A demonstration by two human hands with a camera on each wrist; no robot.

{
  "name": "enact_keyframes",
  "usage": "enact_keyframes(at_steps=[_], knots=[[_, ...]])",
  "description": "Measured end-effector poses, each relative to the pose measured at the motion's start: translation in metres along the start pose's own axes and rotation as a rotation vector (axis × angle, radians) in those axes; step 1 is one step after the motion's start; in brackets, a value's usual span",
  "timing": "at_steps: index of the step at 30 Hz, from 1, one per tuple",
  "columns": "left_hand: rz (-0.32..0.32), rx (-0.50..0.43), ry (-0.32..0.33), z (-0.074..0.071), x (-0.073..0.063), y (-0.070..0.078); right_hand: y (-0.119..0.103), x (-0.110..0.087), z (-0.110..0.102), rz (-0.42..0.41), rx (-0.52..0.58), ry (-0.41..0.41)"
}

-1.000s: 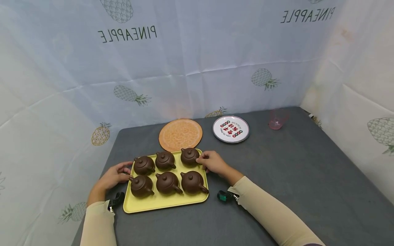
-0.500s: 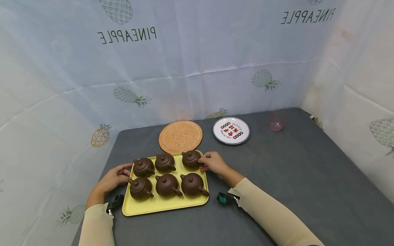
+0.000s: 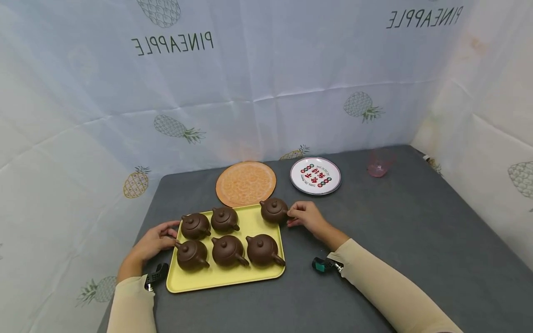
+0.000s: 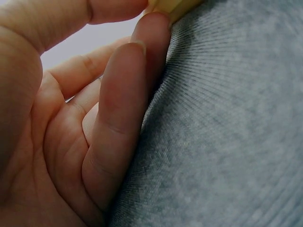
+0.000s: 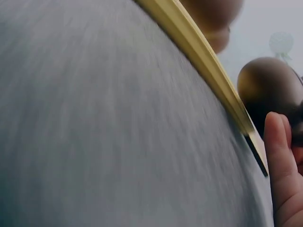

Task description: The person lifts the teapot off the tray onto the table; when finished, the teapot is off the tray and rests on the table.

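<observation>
My right hand pinches the handle of a brown teapot, held over the back right corner of a yellow tray. In the right wrist view this teapot stands apart from the tray edge. Several more brown teapots, among them a front right one, sit on the tray. At the tray's left edge my left hand holds the rim between thumb and fingers. In the left wrist view, the left fingers lie against the grey cloth, near a bit of tray.
Behind the tray lies a round orange mat. To its right is a white plate with red lettering, then a pink see-through cup. A grey cloth covers the table; pineapple-print curtains hang around it.
My right hand has moved right with the back right teapot, lifting it off its place to the tray's right edge. The left hand has stayed at the tray's left edge.
</observation>
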State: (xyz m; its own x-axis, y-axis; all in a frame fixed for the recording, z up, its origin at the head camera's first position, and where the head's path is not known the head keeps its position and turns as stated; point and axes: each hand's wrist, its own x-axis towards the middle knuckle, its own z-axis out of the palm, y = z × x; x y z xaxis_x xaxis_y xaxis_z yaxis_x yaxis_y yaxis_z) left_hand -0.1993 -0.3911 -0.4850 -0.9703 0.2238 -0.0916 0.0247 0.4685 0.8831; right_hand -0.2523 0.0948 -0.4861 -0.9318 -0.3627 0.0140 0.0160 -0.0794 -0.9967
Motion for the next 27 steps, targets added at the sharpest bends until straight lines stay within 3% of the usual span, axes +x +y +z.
enact_keyframes(at_steps=[14, 27], knots=[[-0.021, 0.007, 0.009, 0.000, 0.001, 0.004, -0.004, -0.027, -0.058, -0.009, -0.051, 0.041], [-0.007, -0.012, 0.004, 0.002, 0.000, 0.000, -0.002, -0.031, -0.078, 0.051, -0.041, 0.077]])
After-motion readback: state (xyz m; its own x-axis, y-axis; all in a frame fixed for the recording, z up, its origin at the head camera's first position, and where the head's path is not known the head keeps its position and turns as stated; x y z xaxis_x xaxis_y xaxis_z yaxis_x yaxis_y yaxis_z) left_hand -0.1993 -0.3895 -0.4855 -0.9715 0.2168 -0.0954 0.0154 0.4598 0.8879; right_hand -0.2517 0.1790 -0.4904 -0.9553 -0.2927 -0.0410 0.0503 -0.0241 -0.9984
